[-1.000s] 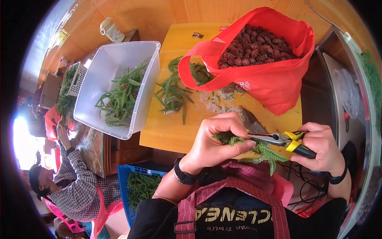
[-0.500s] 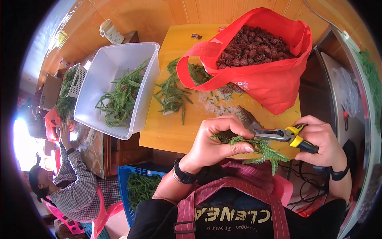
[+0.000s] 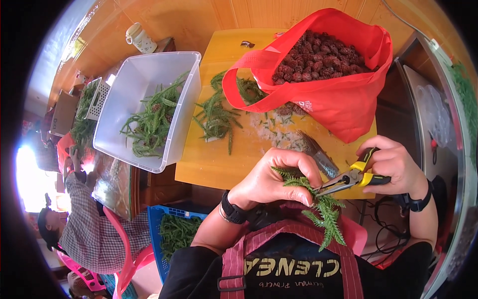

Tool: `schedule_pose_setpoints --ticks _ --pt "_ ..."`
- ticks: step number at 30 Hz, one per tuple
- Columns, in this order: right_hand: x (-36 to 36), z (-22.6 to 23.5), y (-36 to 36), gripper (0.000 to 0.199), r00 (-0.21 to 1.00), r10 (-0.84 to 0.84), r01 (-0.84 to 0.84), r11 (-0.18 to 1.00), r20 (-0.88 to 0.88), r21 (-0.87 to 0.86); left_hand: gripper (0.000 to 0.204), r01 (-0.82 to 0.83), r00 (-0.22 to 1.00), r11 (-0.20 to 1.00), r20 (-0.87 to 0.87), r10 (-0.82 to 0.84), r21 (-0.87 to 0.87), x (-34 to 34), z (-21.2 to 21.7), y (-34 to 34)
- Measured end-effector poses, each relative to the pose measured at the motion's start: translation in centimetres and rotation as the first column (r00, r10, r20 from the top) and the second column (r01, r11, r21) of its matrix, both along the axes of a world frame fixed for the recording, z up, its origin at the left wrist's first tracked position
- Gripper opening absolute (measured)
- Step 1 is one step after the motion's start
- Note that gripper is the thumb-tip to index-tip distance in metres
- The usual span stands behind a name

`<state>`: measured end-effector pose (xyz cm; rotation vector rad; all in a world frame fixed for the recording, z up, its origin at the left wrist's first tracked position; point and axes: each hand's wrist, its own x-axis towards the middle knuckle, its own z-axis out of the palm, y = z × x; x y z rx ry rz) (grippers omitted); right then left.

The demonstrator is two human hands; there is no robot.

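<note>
Between thumb and fingers, my left hand (image 3: 279, 177) pinches a green artificial pine sprig (image 3: 326, 219) whose tips hang down over my apron. My right hand (image 3: 391, 167) is wrapped round pliers (image 3: 351, 178) with yellow and black handles. Their jaws, parted somewhat, reach the sprig beside my left thumb; whether they grip anything there is too small to tell. Just beyond my hands, a bundle of thin wires (image 3: 318, 154) in a clear sleeve lies on the yellow table (image 3: 199, 167).
A red bag (image 3: 343, 107) full of brown pine cones (image 3: 323, 55) stands at the far right. Left of it are loose green sprigs (image 3: 216, 117) and a clear plastic bin (image 3: 184, 119) holding more. A blue crate (image 3: 157, 234) stands below the table. Another person (image 3: 94, 224) sits at the left.
The pliers have tilted, and their handles have spread wider. The sprig has turned so its tips hang lower. At the left, the other person's arms have shifted.
</note>
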<state>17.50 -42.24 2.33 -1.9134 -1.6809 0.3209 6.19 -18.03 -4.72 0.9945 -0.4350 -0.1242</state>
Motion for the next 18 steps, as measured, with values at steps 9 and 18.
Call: schedule_pose_setpoints --ticks 9,18 --pt "0.20 0.56 0.72 0.027 0.978 0.045 -0.049 0.999 0.202 0.011 0.032 0.168 0.982 0.977 -0.065 -0.177 -0.130 0.03 -0.15 -0.65" --pt "0.08 0.94 -0.25 0.029 0.973 0.093 -0.084 0.995 0.212 -0.051 0.030 0.162 0.986 0.977 -0.016 -0.166 -0.142 0.36 -0.65 -0.68"
